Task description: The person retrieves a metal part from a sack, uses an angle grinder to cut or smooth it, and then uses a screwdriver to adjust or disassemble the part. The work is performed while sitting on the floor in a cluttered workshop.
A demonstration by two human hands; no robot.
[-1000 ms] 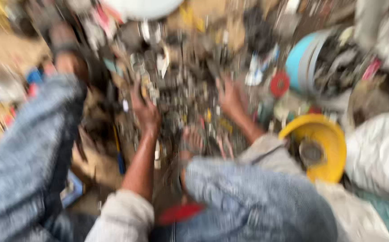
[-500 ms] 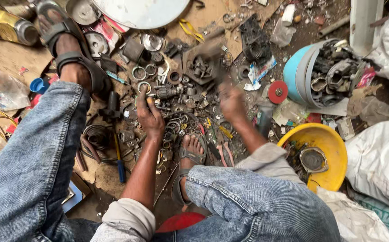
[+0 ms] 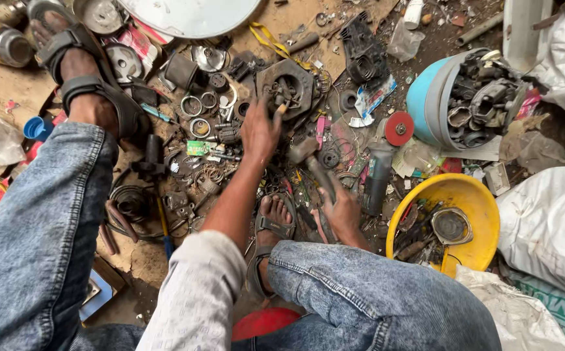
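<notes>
- Nearest, the right hand grips a hammer by its handle, fingers clenched, head raised just right of the hexagonal metal housing.
- Farther, the left hand pinches a small rod against that housing.
- Seemingly mid-strike; the next blow needs a steady aim.

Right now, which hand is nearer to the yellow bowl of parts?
Right. The right hand, gripping a hammer, sits just left of the yellow bowl. The left hand is farther away, up by the dark hexagonal metal housing.
</notes>
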